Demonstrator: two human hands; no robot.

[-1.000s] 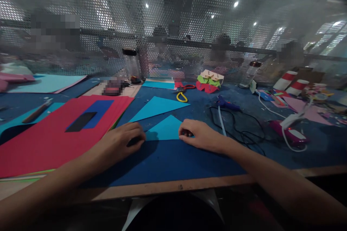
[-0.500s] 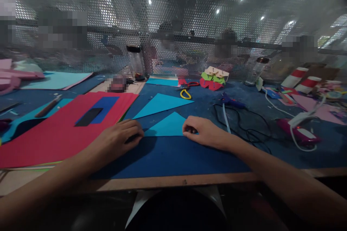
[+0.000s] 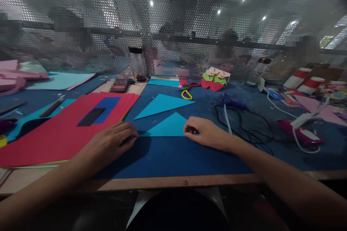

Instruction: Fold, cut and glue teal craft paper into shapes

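A light-blue paper triangle (image 3: 169, 126) lies flat on the blue table mat, its long edge toward me. My right hand (image 3: 200, 131) is closed, fingers curled over the triangle's right corner. At the left corner, my left hand (image 3: 121, 137) has its fingers curled and pressed together on the triangle's tip. Behind it lies a second blue triangle (image 3: 162, 105), touched by neither hand. Red sheets (image 3: 62, 133) extend under my left forearm, with a blue strip (image 3: 110, 109) and a black strip (image 3: 91, 117) on them.
Yellow-and-red-handled scissors (image 3: 187, 94) lie beyond the triangles. To the right are a blue glue gun (image 3: 234, 103) with a black cable, and a magenta device (image 3: 300, 133) with a white cord. Two jars (image 3: 137, 64) stand before a perforated metal screen (image 3: 173, 14).
My left hand has slid a little to the left along the triangle, baring more of its left end. The right hand stays at the right corner. The view has shifted slightly.
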